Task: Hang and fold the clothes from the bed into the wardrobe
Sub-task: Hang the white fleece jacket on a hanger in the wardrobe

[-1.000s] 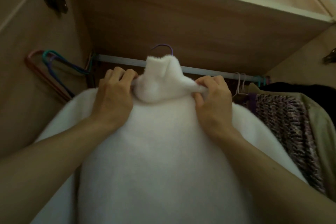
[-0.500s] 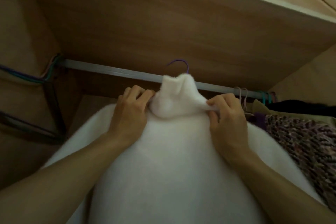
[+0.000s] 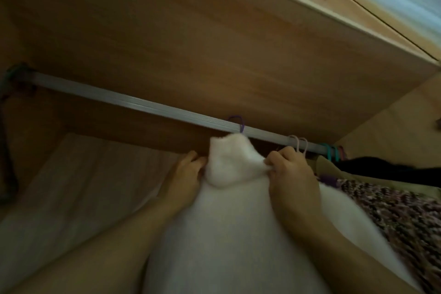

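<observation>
The wardrobe (image 3: 191,55) filled the upper half of the frame, with its wooden shelf board seen from below. Under it, the white fleecy sweater (image 3: 238,234) took the lower middle of the frame. Its long axis ran from the bottom edge up to the centre, and its high collar (image 3: 229,164) pointed up toward the rail. The metal rail (image 3: 119,99) crossed the frame from the middle left down to the right. Both bare forearms came in from the bottom corners and met at the collar. The left hand (image 3: 186,179) held the sweater's shoulder just left of the collar, fingers curled, the tips partly hidden behind the fabric. The right hand (image 3: 293,179) pinched the fabric at the right base of the collar. At the right edge hung a knitted purple garment (image 3: 393,217), touching the sweater, with a black garment (image 3: 393,172) above it. The purple hanger hook (image 3: 237,122) sat over the rail directly above the collar. Pink hooks (image 3: 299,148) and teal hooks (image 3: 330,153) hung further right.
</observation>
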A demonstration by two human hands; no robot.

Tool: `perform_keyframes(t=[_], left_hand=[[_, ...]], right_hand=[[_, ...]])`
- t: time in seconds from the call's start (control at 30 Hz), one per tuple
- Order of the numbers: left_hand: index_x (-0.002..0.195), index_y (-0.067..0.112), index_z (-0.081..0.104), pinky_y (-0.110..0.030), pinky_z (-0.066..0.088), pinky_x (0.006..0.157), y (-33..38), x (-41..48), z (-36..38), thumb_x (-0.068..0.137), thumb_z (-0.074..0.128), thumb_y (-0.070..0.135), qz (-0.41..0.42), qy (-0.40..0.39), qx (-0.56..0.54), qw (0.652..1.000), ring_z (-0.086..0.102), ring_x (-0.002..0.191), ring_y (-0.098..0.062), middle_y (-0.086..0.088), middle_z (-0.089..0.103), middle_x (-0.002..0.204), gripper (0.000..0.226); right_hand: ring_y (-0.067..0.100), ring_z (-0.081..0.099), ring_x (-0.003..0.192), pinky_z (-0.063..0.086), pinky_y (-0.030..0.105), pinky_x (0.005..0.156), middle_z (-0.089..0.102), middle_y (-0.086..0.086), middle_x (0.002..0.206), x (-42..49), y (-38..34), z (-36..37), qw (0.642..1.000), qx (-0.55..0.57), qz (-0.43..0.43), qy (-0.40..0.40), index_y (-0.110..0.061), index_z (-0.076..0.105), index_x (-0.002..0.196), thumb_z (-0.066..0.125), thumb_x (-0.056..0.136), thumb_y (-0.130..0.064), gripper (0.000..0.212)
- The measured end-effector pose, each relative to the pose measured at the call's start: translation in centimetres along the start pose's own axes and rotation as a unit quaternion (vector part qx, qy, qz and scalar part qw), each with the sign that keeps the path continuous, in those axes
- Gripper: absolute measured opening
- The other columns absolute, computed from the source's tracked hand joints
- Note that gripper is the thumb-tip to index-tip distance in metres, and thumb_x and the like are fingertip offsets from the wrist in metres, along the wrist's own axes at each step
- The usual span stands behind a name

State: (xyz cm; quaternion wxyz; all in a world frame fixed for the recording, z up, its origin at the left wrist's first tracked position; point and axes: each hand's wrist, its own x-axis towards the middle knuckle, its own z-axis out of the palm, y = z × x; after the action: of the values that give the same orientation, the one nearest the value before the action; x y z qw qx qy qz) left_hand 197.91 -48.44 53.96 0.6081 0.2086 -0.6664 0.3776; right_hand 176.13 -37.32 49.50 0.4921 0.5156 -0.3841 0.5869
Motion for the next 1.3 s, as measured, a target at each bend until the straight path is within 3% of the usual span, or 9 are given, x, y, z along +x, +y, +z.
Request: perform_keyframes(t=[0.17,0.23,0.3,0.37,0.47,0.63,0.87,1.1,1.3], left_hand=[[0.107,0.011,0.07,-0.032,0.049,0.09,1.7,-2.9,3.6,0.095,0.05,0.005,-0.012,0.011,-0.083,0.996,0.061,0.095,-0.02,-0.012,0.068,0.108,0.024],[0.128,0.011,0.061,-0.034,0.043,0.105,3.1,-3.7,4.5,0.099,0.043,0.017,-0.037,0.009,-0.146,0.989,0.058,0.118,-0.02,-0.01,0.062,0.131,0.035],[0.154,0.02,0.03,-0.043,0.025,0.12,4.3,-4.9,5.5,0.098,0.029,0.043,-0.093,-0.022,-0.156,0.983,0.032,0.145,-0.021,-0.006,0.034,0.158,0.06],[0.153,0.045,-0.007,-0.048,0.001,0.124,5.1,-6.8,6.6,0.089,0.011,0.073,-0.152,-0.074,-0.133,0.977,-0.002,0.153,-0.017,0.003,-0.001,0.167,0.072],[0.125,0.071,-0.032,-0.047,-0.013,0.12,6.7,-8.1,8.7,0.071,0.001,0.094,-0.188,-0.114,-0.17,0.961,-0.025,0.148,-0.008,0.015,-0.023,0.162,0.068],[0.149,0.054,-0.013,-0.057,-0.006,0.119,10.4,-5.9,15.5,0.068,0.01,0.096,-0.2,-0.177,-0.229,0.936,-0.019,0.15,-0.012,0.018,-0.021,0.162,0.094],[0.145,0.061,-0.013,-0.068,0.01,0.115,15.1,-5.4,21.2,0.07,0.019,0.099,-0.218,-0.161,-0.3,0.915,-0.003,0.153,-0.018,0.02,-0.014,0.163,0.089],[0.14,0.062,-0.022,-0.058,-0.007,0.118,12.3,-11.1,17.4,0.07,0.008,0.095,-0.232,-0.211,-0.198,0.929,-0.018,0.152,-0.02,0.014,-0.019,0.164,0.082],[0.151,0.048,-0.01,-0.069,-0.009,0.111,9.6,-19.7,11.9,0.076,0.007,0.088,-0.339,-0.19,-0.019,0.921,-0.015,0.151,-0.032,-0.002,-0.013,0.166,0.086]], right_hand=[[0.022,0.049,0.093,0.047,0.038,0.076,0.056,0.003,0.103,-1.8,2.0,-1.0,0.998,-0.057,-0.019,-0.015,-0.021,0.066,0.108,0.063,0.089,-0.013,0.021],[0.025,0.048,0.098,0.043,0.039,0.078,0.056,0.005,0.108,-1.8,2.2,-1.5,0.996,-0.086,-0.032,-0.018,-0.022,0.064,0.116,0.059,0.092,-0.018,0.025],[0.027,0.042,0.117,0.037,0.043,0.092,0.047,0.007,0.13,-2.2,2.2,-1.5,0.986,-0.141,-0.054,-0.064,-0.031,0.046,0.137,0.052,0.096,-0.034,0.042],[0.033,0.009,0.144,0.014,0.054,0.113,0.007,0.007,0.159,-3.5,2.2,-1.2,0.964,-0.191,-0.105,-0.149,-0.042,0.008,0.151,0.042,0.096,-0.055,0.067],[0.037,-0.038,0.14,-0.023,0.067,0.107,-0.037,0.002,0.156,-5.3,3.3,-0.8,0.914,-0.29,-0.203,-0.2,-0.041,-0.013,0.152,0.021,0.09,-0.074,0.077],[0.041,-0.041,0.137,-0.025,0.069,0.103,-0.033,0.007,0.159,-5.1,7.1,-1.7,0.869,-0.406,-0.161,-0.234,-0.033,-0.007,0.156,0.018,0.089,-0.076,0.083],[0.044,-0.039,0.138,-0.021,0.068,0.107,-0.034,0.011,0.158,-5.6,10.0,-2.0,0.832,-0.459,-0.141,-0.276,-0.028,-0.008,0.157,0.028,0.09,-0.072,0.088],[0.047,-0.039,0.136,-0.023,0.069,0.105,-0.03,0.016,0.159,-7.5,7.5,-2.1,0.832,-0.447,-0.144,-0.295,-0.033,-0.003,0.156,0.018,0.086,-0.078,0.086],[0.04,-0.031,0.143,-0.022,0.069,0.106,-0.023,0.008,0.162,-13.7,4.8,-3.7,0.833,-0.395,-0.136,-0.362,-0.04,-0.005,0.155,0.018,0.076,-0.087,0.095]])
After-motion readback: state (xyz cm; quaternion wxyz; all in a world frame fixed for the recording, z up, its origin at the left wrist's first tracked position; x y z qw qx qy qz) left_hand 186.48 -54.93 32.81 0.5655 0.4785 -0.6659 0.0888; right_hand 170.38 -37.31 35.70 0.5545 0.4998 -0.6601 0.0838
